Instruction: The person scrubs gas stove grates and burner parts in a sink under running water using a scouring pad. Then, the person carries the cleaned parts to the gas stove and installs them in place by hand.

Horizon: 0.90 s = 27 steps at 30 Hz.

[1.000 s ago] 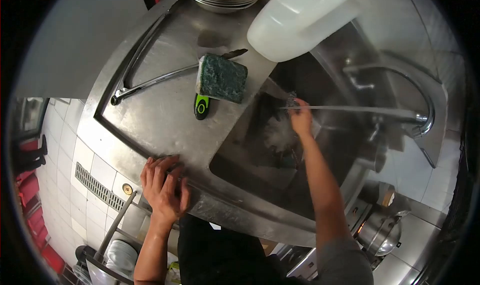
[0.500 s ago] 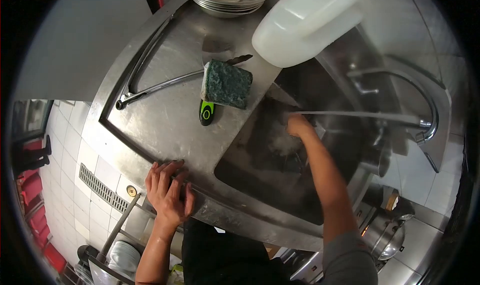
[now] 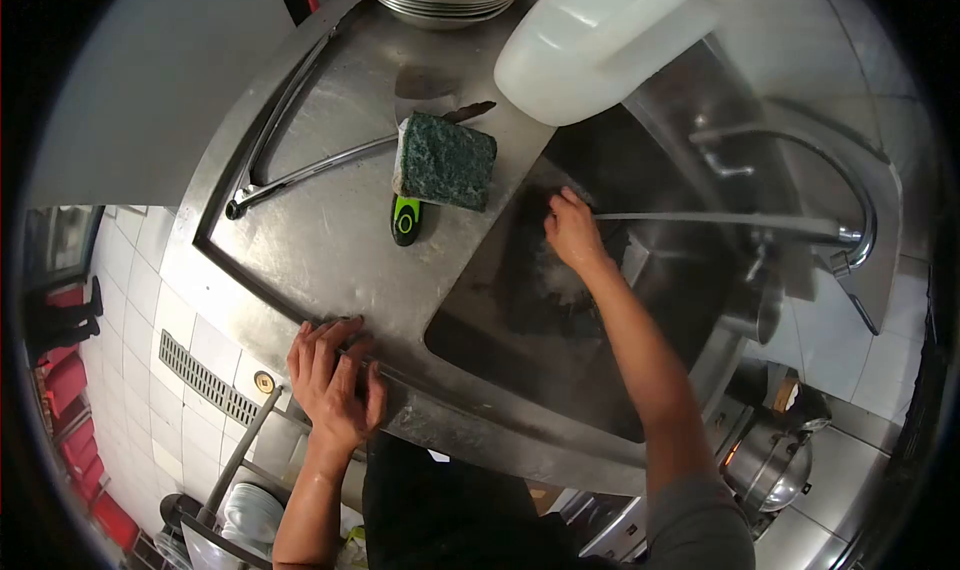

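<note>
Compared with the preceding frame, the right hand point(image 3: 573, 228) is seen shifted within the sink point(image 3: 500, 315), away from the faucet point(image 3: 866, 210), and its fingers are now shown beyond the line of the water stream point(image 3: 720, 218). The stream is met at the back of this hand. Its fingers are bent and held close together; whether anything is pinched cannot be told. The left hand point(image 3: 338, 385) is kept on the front edge of the tabletop point(image 3: 330, 260), its fingers slightly spread and curved, nothing visibly held. A pale, blurred patch point(image 3: 562, 278) is seen in the sink just beside the right hand and cannot be identified.

Counted are two hands, one faucet, one stream, one green scrubbing sponge point(image 3: 447, 161), one green-and-black handle point(image 3: 405, 220) partly covered by the sponge, one white jug point(image 3: 590, 45) and one stack of metal bowls point(image 3: 445, 0), whose exact number cannot be read. A long metal rod point(image 3: 320, 165) is laid with one end at the sponge.

The tabletop is of scuffed, shiny metal, with the sink set into it. White floor tiles point(image 3: 135, 350), a slotted drain grate point(image 3: 208, 378), red seats point(image 3: 72, 420), white dishes point(image 3: 252, 513) and a round metal pot point(image 3: 775, 470) are shown around it.
</note>
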Each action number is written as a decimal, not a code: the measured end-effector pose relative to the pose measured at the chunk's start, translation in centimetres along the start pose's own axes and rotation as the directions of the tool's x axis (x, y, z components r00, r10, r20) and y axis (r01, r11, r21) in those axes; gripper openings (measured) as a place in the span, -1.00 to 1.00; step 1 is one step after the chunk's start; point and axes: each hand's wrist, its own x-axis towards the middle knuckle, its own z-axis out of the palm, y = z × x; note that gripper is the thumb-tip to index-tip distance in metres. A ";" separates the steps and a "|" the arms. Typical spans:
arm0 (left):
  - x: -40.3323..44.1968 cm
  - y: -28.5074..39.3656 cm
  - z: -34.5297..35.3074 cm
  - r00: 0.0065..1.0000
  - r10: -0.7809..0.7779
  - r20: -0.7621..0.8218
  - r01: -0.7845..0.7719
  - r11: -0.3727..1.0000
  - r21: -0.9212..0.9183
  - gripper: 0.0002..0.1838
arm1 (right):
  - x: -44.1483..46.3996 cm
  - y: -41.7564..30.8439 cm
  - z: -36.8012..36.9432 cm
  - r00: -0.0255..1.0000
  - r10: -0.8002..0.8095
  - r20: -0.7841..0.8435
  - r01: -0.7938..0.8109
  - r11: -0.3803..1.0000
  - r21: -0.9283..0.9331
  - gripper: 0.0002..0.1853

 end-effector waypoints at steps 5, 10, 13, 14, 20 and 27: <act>0.2 -0.2 0.0 1.000 0.018 -0.022 -0.017 1.000 0.016 -0.73 | -1.4 2.4 5.9 0.815 0.072 0.574 0.283 0.816 -0.504 -0.73; 0.5 0.0 0.0 0.998 0.018 -0.063 -0.018 1.000 0.005 -0.73 | -1.3 3.6 0.2 0.916 0.199 0.349 -0.127 0.968 -0.218 -0.74; 0.0 -0.1 0.1 0.998 0.020 -0.051 -0.021 0.999 -0.032 -0.74 | -0.2 2.4 -4.7 0.895 0.411 0.173 -0.442 0.869 0.223 -0.64; 0.1 -0.1 0.2 0.998 0.024 -0.060 -0.026 0.999 -0.035 -0.74 | 0.1 3.8 -5.0 0.821 0.549 0.158 -0.536 0.646 0.543 -0.58; 0.0 -0.3 0.4 0.997 0.039 -0.060 -0.041 0.999 -0.025 -0.74 | -0.2 8.5 -8.4 0.863 0.423 0.276 -0.335 0.069 0.940 -0.60; -0.2 -0.3 0.4 0.998 0.025 -0.049 -0.027 0.999 -0.030 -0.72 | -1.7 9.8 -7.2 0.844 0.437 0.310 -0.328 -0.036 0.944 -0.72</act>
